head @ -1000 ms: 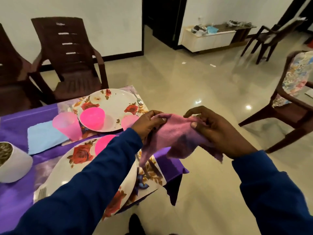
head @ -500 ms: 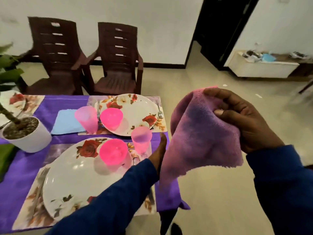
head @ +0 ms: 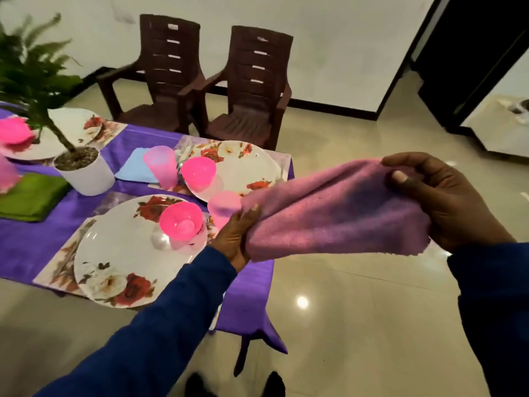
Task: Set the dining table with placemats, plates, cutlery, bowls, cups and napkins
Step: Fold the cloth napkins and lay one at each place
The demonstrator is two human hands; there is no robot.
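Observation:
A pink cloth napkin (head: 335, 213) is stretched in the air beside the table's right end. My left hand (head: 236, 236) pinches its left edge and my right hand (head: 440, 196) grips its right corner. On the purple tablecloth (head: 31, 245), the near floral plate (head: 120, 253) carries a pink bowl (head: 180, 220). A pale pink cup (head: 221, 206) stands just behind my left hand. The far floral plate (head: 243, 167) holds another pink bowl (head: 198, 173), with a pink cup (head: 160, 166) and a blue napkin (head: 131, 167) to its left.
A potted plant in a white pot (head: 86, 173) stands mid-table. A green napkin (head: 31, 196) and a third plate (head: 71, 124) lie at the left. Two brown plastic chairs (head: 252, 90) stand behind the table. Tiled floor (head: 357, 310) lies to the right.
The napkin hung from my right hand; now both hands pull it out flat and wide. My left hand has taken its left edge. The view has shifted left and nearer the table.

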